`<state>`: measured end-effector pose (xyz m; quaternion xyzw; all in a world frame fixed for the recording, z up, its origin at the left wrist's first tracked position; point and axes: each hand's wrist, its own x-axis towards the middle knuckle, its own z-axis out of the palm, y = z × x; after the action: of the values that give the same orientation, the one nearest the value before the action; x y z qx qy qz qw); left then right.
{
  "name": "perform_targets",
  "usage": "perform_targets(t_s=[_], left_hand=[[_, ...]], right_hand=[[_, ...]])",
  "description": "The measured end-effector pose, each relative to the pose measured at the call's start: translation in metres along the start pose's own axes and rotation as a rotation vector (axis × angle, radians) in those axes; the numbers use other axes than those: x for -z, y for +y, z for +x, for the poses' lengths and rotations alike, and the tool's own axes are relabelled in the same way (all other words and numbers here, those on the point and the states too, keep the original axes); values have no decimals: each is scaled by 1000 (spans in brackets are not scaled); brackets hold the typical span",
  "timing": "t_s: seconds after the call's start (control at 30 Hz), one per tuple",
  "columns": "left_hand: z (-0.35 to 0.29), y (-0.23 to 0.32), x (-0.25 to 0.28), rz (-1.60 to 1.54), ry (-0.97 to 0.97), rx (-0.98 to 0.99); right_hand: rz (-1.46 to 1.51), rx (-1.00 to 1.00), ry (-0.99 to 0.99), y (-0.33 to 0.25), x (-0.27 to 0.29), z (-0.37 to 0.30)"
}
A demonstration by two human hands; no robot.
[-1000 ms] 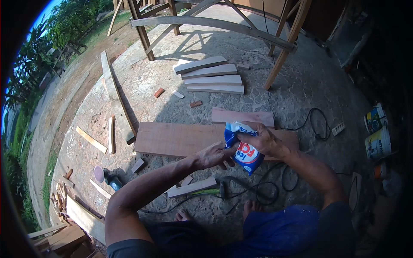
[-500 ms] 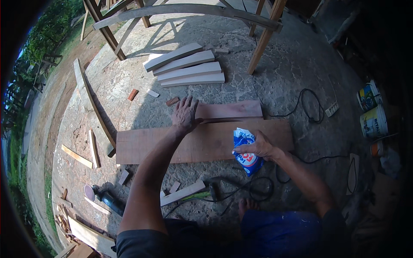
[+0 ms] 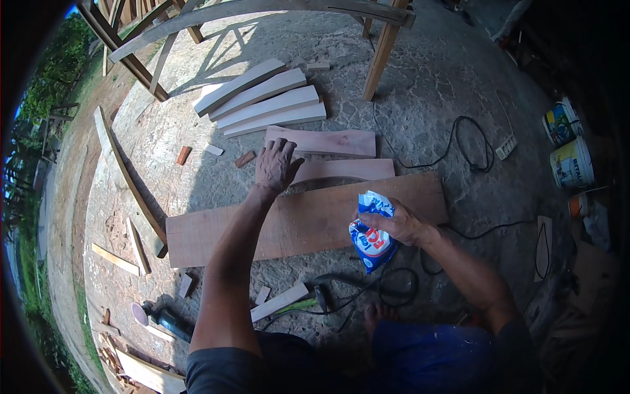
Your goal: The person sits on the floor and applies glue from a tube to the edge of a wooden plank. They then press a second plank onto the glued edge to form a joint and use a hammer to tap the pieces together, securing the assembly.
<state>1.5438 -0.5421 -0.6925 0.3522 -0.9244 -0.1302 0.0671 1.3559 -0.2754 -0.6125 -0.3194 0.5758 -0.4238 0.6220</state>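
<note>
My left hand (image 3: pixel 277 165) reaches forward with its fingers stretched out. It lies over the left ends of two short pinkish boards, a farther one (image 3: pixel 331 142) and a nearer one (image 3: pixel 348 171) with a curved edge. Whether the palm presses on them is hard to see. Just nearer lies a wide brown plank (image 3: pixel 308 213), set slightly askew on the concrete. Over its right part, my right hand (image 3: pixel 403 223) is closed around the upper part of a blue and white plastic pouch (image 3: pixel 373 244), which hangs down past the plank's near edge.
Several pale curved boards (image 3: pixel 269 98) lie beyond, near a wooden trestle (image 3: pixel 262 9). A long narrow board (image 3: pixel 128 177) and an angle grinder (image 3: pixel 167 320) are at left. Black cable (image 3: pixel 400 289) coils near my foot (image 3: pixel 377 315). Paint buckets (image 3: pixel 572 161) stand at right.
A second pinkish board now shows apart from the nearer one, with my left hand at its end. The plank has tilted, its right end farther away. The pouch stays in my right hand.
</note>
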Motion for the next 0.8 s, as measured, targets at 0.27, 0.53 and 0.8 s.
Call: perform_targets(t_s=[0.27, 0.53, 0.8], left_hand=[[3, 2, -26, 82, -245, -126], [-25, 8, 45, -341, -308, -151], [-84, 20, 113, -1165, -493, 91]], right_hand=[[-100, 166, 32, -3, -8, 12], [-445, 335, 12, -37, -8, -2], [-324, 348, 81, -38, -29, 21]])
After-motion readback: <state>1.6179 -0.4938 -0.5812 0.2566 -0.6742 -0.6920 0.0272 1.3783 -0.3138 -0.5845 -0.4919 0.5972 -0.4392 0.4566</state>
